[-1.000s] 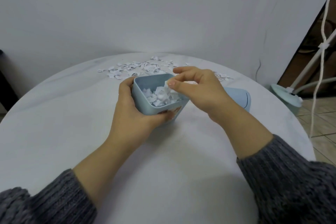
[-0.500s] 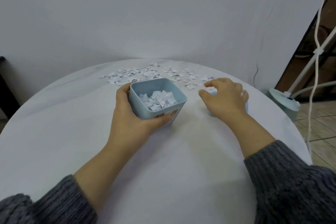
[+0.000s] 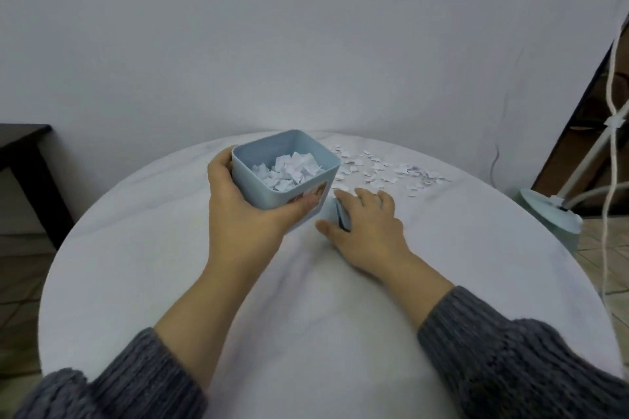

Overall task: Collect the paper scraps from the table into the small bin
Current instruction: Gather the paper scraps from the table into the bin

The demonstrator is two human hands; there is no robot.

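Bin in my left hand, lid under my right

My left hand (image 3: 238,211) grips the small bin (image 3: 289,180); my right hand (image 3: 367,224) closes on its lid (image 3: 332,214), paper scraps (image 3: 384,170) just beyond.

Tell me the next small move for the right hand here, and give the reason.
Probably lift the pale blue lid-like piece that the right hand covers and sweep the loose scraps toward the bin. The left hand holds the bin tilted, part-filled, and many scraps lie on the table beyond it.

Blue obj (image 3: 328,214) mostly hidden under right hand (image 3: 366,226), bin (image 3: 286,170) sticker part covered.
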